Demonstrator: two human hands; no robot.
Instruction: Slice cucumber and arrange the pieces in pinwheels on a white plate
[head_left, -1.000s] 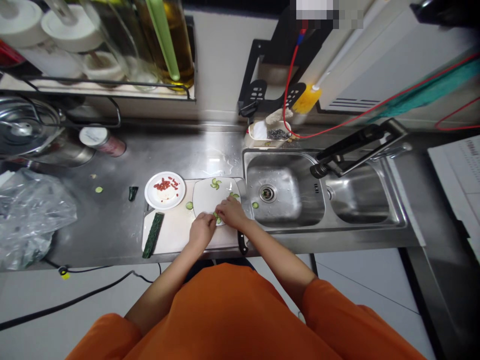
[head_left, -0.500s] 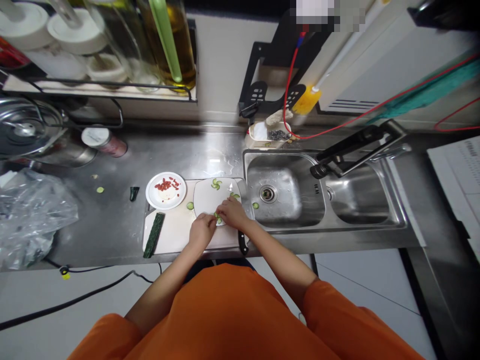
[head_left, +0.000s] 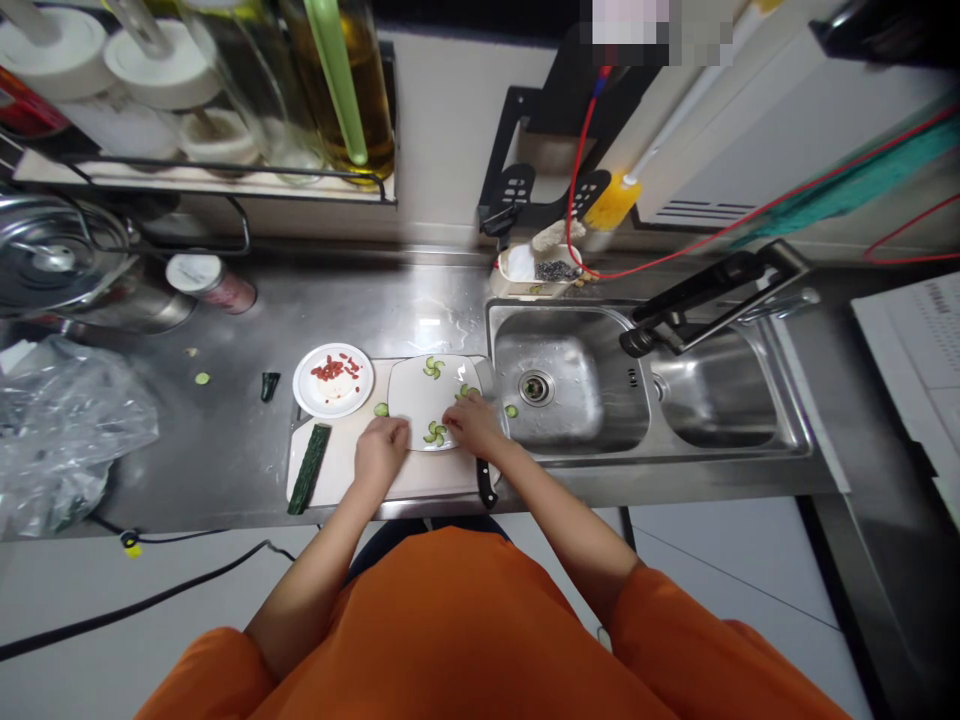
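Note:
A white squarish plate lies on the cutting board. Green cucumber slices form pinwheel shapes on it, near its top, right side and bottom edge. My left hand is at the plate's lower left edge, fingers curled closed; whatever they hold, if anything, is hidden. My right hand is over the plate's right side, fingers drawn together beside the bottom pinwheel and partly covering the right one. What lies between those fingertips cannot be made out. A knife lies by the board's right end, its black handle towards me.
A round white plate with red pieces sits left of the squarish plate. A cucumber length lies on the board. A cucumber end and scraps lie on the steel counter. The sink is at right, plastic bags at far left.
My left hand has moved left, away from the bottom pinwheel to the plate's edge. My right hand has shifted slightly right and down, and the bottom pinwheel is now uncovered.

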